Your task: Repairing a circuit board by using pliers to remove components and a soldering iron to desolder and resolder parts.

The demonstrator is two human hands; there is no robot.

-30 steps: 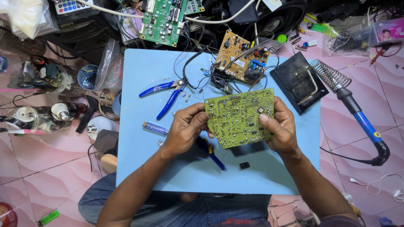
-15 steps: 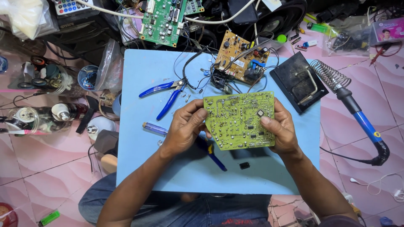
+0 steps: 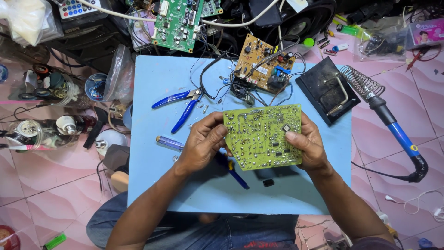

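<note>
over the blue mat (image 3: pixel 152 185), left hand (image 3: pixel 203 143) and right hand (image 3: pixel 307 143) gripping a yellow-green circuit board (image 3: pixel 261 136) by its edges

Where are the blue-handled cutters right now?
In the head view, the blue-handled cutters lie on the light blue mat, on the person's left, just above the left hand and left of the yellow-green circuit board.

Blue-handled cutters (image 3: pixel 181 105) lie on the light blue mat (image 3: pixel 157 185), centre-left. A tan circuit board (image 3: pixel 264 67) with wires sits at the mat's upper edge. A green circuit board (image 3: pixel 178 23) occupies the upper centre. A soldering iron (image 3: pixel 397 134) in its coil stand (image 3: pixel 362 83) rests on the pink floor tiles, right.
</note>
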